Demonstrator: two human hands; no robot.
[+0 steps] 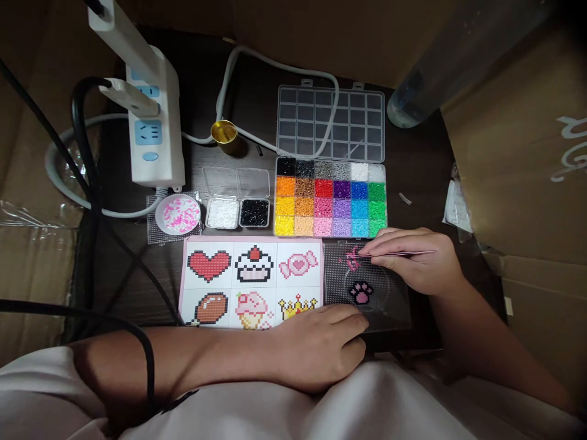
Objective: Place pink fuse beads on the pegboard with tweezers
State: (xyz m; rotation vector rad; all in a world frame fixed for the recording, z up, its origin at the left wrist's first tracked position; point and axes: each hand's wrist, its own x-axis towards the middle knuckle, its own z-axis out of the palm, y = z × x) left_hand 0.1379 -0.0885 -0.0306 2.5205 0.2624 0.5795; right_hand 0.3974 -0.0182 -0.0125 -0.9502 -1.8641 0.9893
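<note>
My right hand (417,260) is closed on slim pink tweezers (397,253), their tips over a small pink bead pattern (352,261) on the clear pegboard (394,311). Whether a bead sits between the tips is too small to tell. Nearer to me on the same board is a finished-looking paw shape (361,293) of black and pink beads. Palm down, my left hand (321,342) has its fingers bent over the board's near left edge, thumb towards me. Its forearm covers the lower part of the pattern sheet (254,286).
Behind the board stands an open bead box (332,198) with many colours. Small white and black bead boxes (238,212) and a dish of pink and white beads (178,214) are left of it. Further out are a gold cup (224,135), a power strip (158,122), cables and cardboard walls.
</note>
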